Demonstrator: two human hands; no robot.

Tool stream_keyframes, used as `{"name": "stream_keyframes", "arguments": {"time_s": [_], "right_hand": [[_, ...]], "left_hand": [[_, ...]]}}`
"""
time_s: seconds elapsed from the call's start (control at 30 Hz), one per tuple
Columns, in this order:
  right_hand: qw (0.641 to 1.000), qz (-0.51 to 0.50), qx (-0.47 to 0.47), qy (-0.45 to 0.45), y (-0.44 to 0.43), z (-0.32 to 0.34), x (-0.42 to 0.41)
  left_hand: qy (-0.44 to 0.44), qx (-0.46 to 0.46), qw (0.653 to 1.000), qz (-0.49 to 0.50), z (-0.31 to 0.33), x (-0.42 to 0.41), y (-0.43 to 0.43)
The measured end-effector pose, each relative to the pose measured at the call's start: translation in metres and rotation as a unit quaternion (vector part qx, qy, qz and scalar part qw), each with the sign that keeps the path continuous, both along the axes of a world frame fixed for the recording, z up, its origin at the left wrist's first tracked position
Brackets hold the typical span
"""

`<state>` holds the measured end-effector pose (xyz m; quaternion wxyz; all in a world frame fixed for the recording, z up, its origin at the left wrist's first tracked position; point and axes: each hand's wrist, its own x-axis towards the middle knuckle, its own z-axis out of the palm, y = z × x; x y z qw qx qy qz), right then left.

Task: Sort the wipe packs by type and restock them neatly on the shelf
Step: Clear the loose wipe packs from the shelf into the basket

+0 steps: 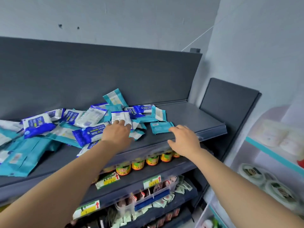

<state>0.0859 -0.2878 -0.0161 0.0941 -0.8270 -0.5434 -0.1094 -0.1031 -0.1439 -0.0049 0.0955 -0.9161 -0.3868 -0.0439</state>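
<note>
On the shelf (189,116), left hand (116,133) touches a white pack (120,117), grip unclear, while right hand (185,139) fingers (174,129) spread loosely beside a teal pack (160,127).

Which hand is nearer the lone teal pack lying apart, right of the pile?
Right. The right hand has its fingertips at the right end of the teal pack; the left hand is farther left, fingers at the pile of mixed packs.

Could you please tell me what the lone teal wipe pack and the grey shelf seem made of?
The flat teal wipe pack lying apart looks like soft plastic film, slightly glossy: crinkled, with sealed edges. The dark grey shelf board seems painted sheet metal, matte: thin, even, with no grain.
</note>
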Motion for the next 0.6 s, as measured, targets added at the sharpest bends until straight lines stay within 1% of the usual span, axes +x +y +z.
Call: {"name": "stream_keyframes", "arguments": {"time_s": [0.13,0.27,0.4,0.47,0.53,0.6], "right_hand": [[0.997,0.022,-0.063,0.038,0.053,-0.001,0.040],[0.984,0.054,-0.150,0.081,0.093,-0.006,0.076],[0.969,0.078,-0.204,0.116,0.127,-0.013,0.103],[0.962,0.092,-0.224,0.127,0.143,-0.017,0.112],[0.956,0.099,-0.222,0.165,0.157,-0.018,0.120],[0.959,0.107,-0.186,0.185,0.166,-0.018,0.126]], "left_hand": [[-0.001,-0.049,0.996,0.069,-0.008,0.031,0.042],[0.001,-0.103,0.987,0.121,-0.015,0.059,0.069],[0.032,-0.106,0.989,0.100,-0.016,0.079,0.088],[0.048,-0.130,0.988,0.071,-0.009,0.087,0.096],[0.064,-0.156,0.985,0.036,0.000,0.095,0.102],[0.079,-0.190,0.978,0.019,0.007,0.100,0.108]]}}
